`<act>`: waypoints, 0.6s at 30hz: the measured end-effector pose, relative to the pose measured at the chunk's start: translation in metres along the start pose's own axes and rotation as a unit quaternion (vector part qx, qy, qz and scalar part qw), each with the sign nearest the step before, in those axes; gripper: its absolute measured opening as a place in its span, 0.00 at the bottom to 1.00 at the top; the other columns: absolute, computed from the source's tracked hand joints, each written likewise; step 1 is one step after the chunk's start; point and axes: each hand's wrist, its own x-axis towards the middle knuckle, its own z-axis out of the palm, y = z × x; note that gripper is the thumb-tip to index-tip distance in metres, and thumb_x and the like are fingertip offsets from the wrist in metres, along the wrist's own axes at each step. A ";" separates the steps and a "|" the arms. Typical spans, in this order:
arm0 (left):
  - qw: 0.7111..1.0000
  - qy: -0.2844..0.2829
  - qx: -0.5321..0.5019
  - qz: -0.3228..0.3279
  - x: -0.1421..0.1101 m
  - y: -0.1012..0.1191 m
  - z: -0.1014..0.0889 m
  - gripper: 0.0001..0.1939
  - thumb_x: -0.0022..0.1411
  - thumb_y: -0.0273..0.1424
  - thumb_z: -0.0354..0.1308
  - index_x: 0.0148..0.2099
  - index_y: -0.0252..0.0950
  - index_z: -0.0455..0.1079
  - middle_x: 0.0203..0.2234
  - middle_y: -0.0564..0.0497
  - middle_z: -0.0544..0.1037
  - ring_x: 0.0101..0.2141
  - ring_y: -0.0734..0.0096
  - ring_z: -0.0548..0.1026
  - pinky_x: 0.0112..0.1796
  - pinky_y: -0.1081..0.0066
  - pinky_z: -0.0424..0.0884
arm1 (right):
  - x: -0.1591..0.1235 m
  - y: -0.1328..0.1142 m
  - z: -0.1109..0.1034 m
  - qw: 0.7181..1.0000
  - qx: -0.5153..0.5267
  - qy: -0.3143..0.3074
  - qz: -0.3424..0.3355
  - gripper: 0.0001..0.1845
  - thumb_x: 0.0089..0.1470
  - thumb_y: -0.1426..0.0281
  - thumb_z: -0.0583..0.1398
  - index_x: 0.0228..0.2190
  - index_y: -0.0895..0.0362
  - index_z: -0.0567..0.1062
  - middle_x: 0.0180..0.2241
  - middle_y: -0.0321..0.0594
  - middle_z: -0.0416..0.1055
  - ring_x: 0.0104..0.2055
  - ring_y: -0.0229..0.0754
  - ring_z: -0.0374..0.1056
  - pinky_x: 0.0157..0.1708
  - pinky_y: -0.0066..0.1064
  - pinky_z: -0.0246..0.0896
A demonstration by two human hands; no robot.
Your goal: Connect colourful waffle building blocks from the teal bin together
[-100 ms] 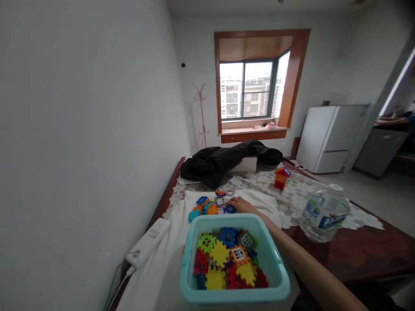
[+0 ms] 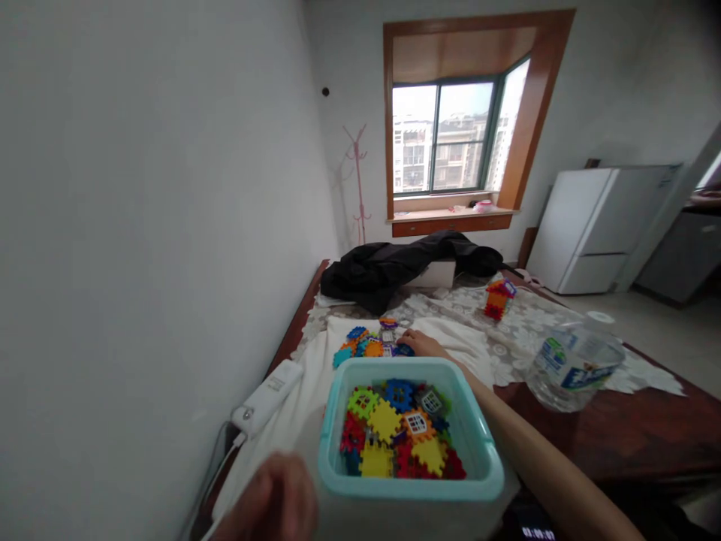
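My right hand (image 2: 423, 343) reaches past the far side of a light-blue plastic bin (image 2: 411, 490), its fingers bent down onto a dark blue interlocking building piece (image 2: 404, 350). The bin's rim partly hides this spot. Beside those fingers lies a small heap of toothed plastic pieces (image 2: 372, 349) in orange, teal, blue and grey. Inside the bin, more building pieces (image 2: 385, 421) in yellow, red, blue, green and orange are piled up. My left hand (image 2: 279, 496) is at the bottom, left of the bin and apart from it, blurred, its fingers seemingly curled.
A small toy house (image 2: 496, 300) stands on the lace cloth further back. At the right is a large clear plastic bottle (image 2: 574, 364). A white power strip (image 2: 275, 387) with a cable lies along the left wall. Black fabric (image 2: 383, 270) covers the table's far end.
My left hand has come into view at the lower left. The right hand stays by the dark blue piece. The whole view has shifted slightly.
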 end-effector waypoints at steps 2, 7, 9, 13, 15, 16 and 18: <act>0.990 0.092 -0.065 0.081 0.042 0.021 -0.005 0.28 0.70 0.61 0.55 0.31 0.43 0.69 0.13 0.61 0.53 0.16 0.74 0.56 0.23 0.73 0.66 | -0.003 -0.001 0.000 1.000 0.009 0.019 -0.001 0.23 0.60 0.64 0.69 0.55 0.57 0.81 0.57 0.54 0.77 0.55 0.55 0.74 0.61 0.45 0.69; 0.947 0.216 0.182 0.157 0.173 0.035 -0.006 0.29 0.62 0.61 0.59 0.39 0.38 0.73 0.33 0.46 0.81 0.30 0.67 0.76 0.27 0.71 0.69 | -0.016 -0.003 -0.014 0.993 0.095 0.065 0.030 0.24 0.63 0.59 0.65 0.56 0.58 0.80 0.54 0.54 0.77 0.52 0.56 0.75 0.58 0.48 0.71; 0.942 0.191 0.224 0.160 0.212 0.028 -0.005 0.31 0.56 0.60 0.67 0.43 0.37 0.77 0.44 0.40 0.85 0.44 0.56 0.82 0.42 0.62 0.78 | -0.021 -0.006 -0.024 0.993 0.117 0.021 0.009 0.26 0.62 0.60 0.66 0.59 0.56 0.80 0.57 0.53 0.76 0.55 0.56 0.75 0.60 0.47 0.70; 0.909 0.104 0.372 0.157 0.253 0.007 -0.004 0.38 0.50 0.54 0.77 0.56 0.36 0.80 0.60 0.35 0.82 0.65 0.39 0.74 0.69 0.46 0.64 | -0.023 -0.014 -0.032 0.993 0.067 -0.098 -0.018 0.22 0.64 0.62 0.65 0.58 0.51 0.83 0.54 0.50 0.76 0.54 0.54 0.76 0.58 0.43 0.69; 0.854 0.072 0.490 0.159 0.260 -0.003 -0.002 0.43 0.55 0.54 0.75 0.66 0.34 0.76 0.68 0.32 0.75 0.71 0.35 0.68 0.72 0.42 0.59 | -0.021 -0.016 -0.029 0.992 0.050 -0.118 -0.012 0.19 0.66 0.62 0.64 0.55 0.50 0.84 0.54 0.49 0.76 0.53 0.53 0.77 0.57 0.42 0.70; 0.829 0.069 0.529 0.168 0.261 -0.007 -0.001 0.45 0.58 0.53 0.73 0.70 0.33 0.72 0.70 0.31 0.72 0.72 0.35 0.67 0.72 0.41 0.58 | -0.021 -0.016 -0.026 0.991 0.049 -0.125 -0.008 0.18 0.66 0.62 0.65 0.55 0.51 0.84 0.54 0.49 0.76 0.52 0.53 0.77 0.56 0.42 0.70; 0.808 0.073 0.551 0.198 0.260 -0.013 0.001 0.43 0.63 0.49 0.72 0.73 0.32 0.69 0.70 0.32 0.73 0.69 0.38 0.71 0.70 0.43 0.63 | -0.020 -0.015 -0.021 0.990 0.049 -0.134 0.000 0.18 0.65 0.61 0.66 0.54 0.51 0.84 0.54 0.49 0.76 0.52 0.53 0.77 0.55 0.41 0.71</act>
